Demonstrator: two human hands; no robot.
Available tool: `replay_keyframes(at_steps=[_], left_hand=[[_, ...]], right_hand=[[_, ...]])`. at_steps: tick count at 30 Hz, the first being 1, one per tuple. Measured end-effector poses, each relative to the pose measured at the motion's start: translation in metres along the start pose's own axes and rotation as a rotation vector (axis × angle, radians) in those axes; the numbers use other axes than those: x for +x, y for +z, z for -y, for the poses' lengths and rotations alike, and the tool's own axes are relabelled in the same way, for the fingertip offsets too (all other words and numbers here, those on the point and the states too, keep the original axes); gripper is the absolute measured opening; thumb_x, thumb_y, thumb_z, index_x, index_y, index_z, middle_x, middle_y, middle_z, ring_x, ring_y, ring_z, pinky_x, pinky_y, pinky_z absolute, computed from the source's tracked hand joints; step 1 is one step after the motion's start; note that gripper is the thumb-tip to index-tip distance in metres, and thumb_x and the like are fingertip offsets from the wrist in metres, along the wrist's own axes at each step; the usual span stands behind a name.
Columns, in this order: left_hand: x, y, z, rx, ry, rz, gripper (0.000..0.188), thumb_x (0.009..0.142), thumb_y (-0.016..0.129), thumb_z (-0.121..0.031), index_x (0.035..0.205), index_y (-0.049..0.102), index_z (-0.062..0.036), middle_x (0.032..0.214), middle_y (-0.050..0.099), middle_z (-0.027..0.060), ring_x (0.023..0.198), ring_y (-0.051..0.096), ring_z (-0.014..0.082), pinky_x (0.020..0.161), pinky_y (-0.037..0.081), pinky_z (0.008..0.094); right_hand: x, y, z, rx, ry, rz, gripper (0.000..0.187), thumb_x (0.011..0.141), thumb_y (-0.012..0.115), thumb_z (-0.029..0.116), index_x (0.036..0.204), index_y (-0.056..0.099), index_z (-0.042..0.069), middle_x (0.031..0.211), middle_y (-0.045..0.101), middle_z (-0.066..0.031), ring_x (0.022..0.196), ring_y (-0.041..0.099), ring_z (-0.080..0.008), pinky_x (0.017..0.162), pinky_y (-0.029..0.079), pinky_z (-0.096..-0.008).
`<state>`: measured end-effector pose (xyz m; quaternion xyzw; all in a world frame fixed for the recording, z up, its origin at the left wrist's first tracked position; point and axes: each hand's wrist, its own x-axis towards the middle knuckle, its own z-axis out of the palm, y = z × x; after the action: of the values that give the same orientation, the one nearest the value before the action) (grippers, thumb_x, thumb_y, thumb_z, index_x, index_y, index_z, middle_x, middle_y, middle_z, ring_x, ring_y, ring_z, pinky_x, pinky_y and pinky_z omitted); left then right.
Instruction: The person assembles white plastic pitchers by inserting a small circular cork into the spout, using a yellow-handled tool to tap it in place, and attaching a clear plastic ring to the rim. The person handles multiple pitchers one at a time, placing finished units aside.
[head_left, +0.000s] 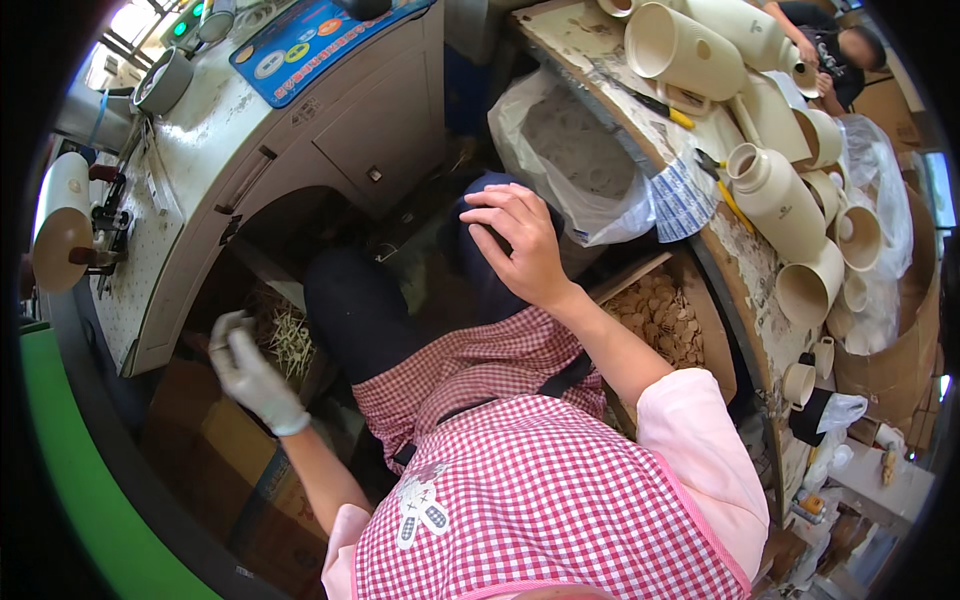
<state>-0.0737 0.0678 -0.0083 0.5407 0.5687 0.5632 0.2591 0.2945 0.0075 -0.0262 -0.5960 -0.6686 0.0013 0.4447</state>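
Note:
My left hand [250,372], in a pale work glove, hangs low beside my left leg, its fingers loosely stretched and a little blurred. I see nothing in it. Behind it lies a heap of thin pale strips [287,335]. My bare right hand [518,245] is raised above my right knee, fingers bent and apart, holding nothing. A white plastic bag [610,215] hangs just beyond it at the edge of the right-hand bench. Nearest on that bench are several cream flasks and cups, among them a cream flask [775,192] lying on its side.
On the left stands a worktable [205,150] with a blue mat [320,45] and a cream cylinder [62,225] on a fixture. An open box of small tan pieces [655,315] sits below the right bench. Yellow-handled tools [735,205] lie on it. Another person [845,60] works at the far right.

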Motion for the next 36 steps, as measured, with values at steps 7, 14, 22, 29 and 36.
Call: replay_keyframes(at_steps=[7,14,22,29,36], left_hand=[[-0.086,0.032,0.007,-0.151,-0.189,0.268,0.022,0.106,0.055,-0.004,0.124,0.065,0.0056,0.116,0.070,0.0099,0.110,0.066,0.0163,0.103,0.051,0.0301],[-0.119,0.019,0.012,0.057,-0.128,0.294,0.018,0.103,0.058,-0.002,0.116,0.070,0.0017,0.110,0.072,0.0061,0.103,0.068,0.0139,0.095,0.053,0.0284],[-0.124,-0.042,0.016,0.272,-0.064,0.037,0.018,0.099,0.060,-0.002,0.112,0.071,0.0030,0.105,0.073,0.0098,0.101,0.070,0.0177,0.092,0.054,0.0308],[-0.123,-0.229,0.087,1.379,-0.114,-0.137,0.055,0.086,0.069,-0.023,0.138,0.058,-0.0067,0.147,0.054,0.0180,0.141,0.044,0.0379,0.120,0.031,0.0524],[-0.133,-0.368,0.103,1.868,-0.713,-0.130,0.093,0.085,0.074,-0.052,0.159,0.038,-0.0086,0.167,0.031,0.0127,0.156,0.023,0.0311,0.128,0.018,0.0510]], right_hand=[[-0.046,-0.057,-0.027,0.212,0.406,-0.114,0.012,0.097,0.069,0.011,0.103,0.074,0.002,0.103,0.074,-0.0092,0.100,0.068,-0.0231,0.090,0.051,-0.0324],[-0.069,-0.077,-0.060,0.632,0.842,0.031,0.029,0.109,0.058,0.025,0.109,0.074,0.001,0.096,0.075,-0.0024,0.082,0.065,-0.0059,0.071,0.049,-0.0204],[-0.033,-0.029,-0.003,0.565,0.600,0.249,0.030,0.110,0.055,0.027,0.106,0.073,0.003,0.088,0.073,-0.0007,0.073,0.061,-0.0058,0.063,0.044,-0.0214],[-0.018,0.015,0.019,0.386,0.344,0.357,0.024,0.109,0.058,0.019,0.107,0.073,0.000,0.082,0.071,-0.0043,0.076,0.066,-0.0099,0.069,0.053,-0.0254],[-0.019,0.031,0.021,0.090,0.018,0.363,0.016,0.104,0.061,0.010,0.101,0.074,0.001,0.086,0.071,-0.0098,0.070,0.067,-0.0191,0.066,0.051,-0.0320]])
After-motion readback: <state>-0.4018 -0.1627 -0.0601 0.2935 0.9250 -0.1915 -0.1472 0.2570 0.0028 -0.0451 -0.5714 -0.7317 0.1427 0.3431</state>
